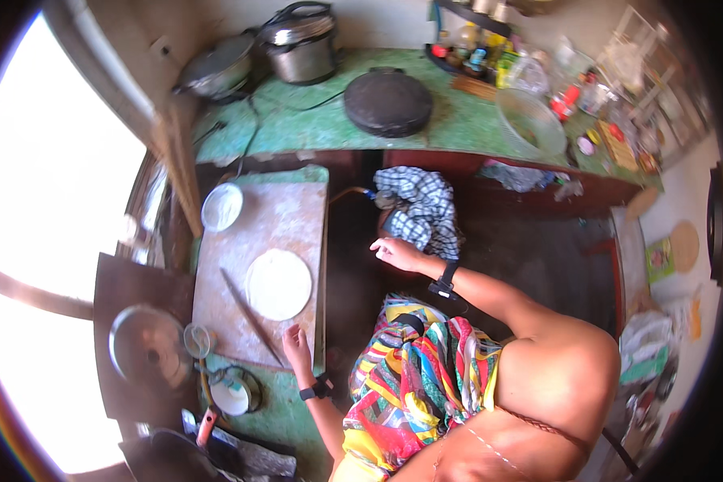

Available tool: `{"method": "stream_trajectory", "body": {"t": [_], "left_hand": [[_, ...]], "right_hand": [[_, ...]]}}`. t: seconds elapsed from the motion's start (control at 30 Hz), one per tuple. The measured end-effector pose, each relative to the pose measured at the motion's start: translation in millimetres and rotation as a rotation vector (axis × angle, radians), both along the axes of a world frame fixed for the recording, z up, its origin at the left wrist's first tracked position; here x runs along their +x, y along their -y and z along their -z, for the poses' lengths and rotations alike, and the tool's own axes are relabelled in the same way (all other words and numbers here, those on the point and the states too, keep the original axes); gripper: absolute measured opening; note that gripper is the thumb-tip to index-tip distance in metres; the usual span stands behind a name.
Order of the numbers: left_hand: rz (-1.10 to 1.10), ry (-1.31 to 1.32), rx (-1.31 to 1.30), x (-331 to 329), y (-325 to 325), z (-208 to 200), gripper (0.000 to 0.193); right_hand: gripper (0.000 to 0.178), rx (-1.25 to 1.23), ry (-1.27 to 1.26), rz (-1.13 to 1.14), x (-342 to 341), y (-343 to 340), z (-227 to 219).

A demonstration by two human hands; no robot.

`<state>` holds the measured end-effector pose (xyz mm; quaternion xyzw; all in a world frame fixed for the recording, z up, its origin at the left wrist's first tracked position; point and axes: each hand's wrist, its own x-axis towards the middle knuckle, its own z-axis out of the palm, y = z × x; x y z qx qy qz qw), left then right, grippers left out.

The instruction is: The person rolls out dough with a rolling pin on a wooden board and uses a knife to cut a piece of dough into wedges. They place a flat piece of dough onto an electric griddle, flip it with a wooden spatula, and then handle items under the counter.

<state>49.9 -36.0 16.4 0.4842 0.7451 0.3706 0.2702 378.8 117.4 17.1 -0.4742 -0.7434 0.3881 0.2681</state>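
Blown-out daylight glares from the left; fisheye edges bend, centre shadowed.

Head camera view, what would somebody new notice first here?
Probably the pale round dough disc on the floured board, with a thin rolling pin beside it. The left hand rests on the board's near edge, and the right hand touches a checked cloth nearby. A dark round griddle sits on the green counter.

Floured board (285,210) carries flat dough round (279,283); thin rolling pin (251,316) — small white bowl (222,206).

Green counter (313,128), bright window (48,209), dark floor (538,249)
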Motion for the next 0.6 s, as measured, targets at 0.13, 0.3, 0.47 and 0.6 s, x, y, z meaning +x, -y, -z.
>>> {"method": "stream_trajectory", "body": {"t": [0.13,0.3,0.47,0.6], "left_hand": [[-0.055,0.011,0.016,0.7,12.0,5.3,0.018],[-0.237,0.056,-0.06,12.4,47.0,14.3,0.021],[-0.367,0.095,-0.109,30.8,50.3,-9.0,0.023],[-0.494,0.006,-0.174,19.9,56.2,-4.1,0.027]], "right_hand": [[0.023,0.097,0.012,-0.053,-21.2,-29.0,-11.0],[0.023,0.008,0.042,-0.203,-54.8,-54.5,-18.0],[0.026,-0.111,0.111,-0.331,-76.7,-80.2,-40.7],[0.027,-0.155,0.131,-0.442,-112.3,-86.4,-52.8]]}}
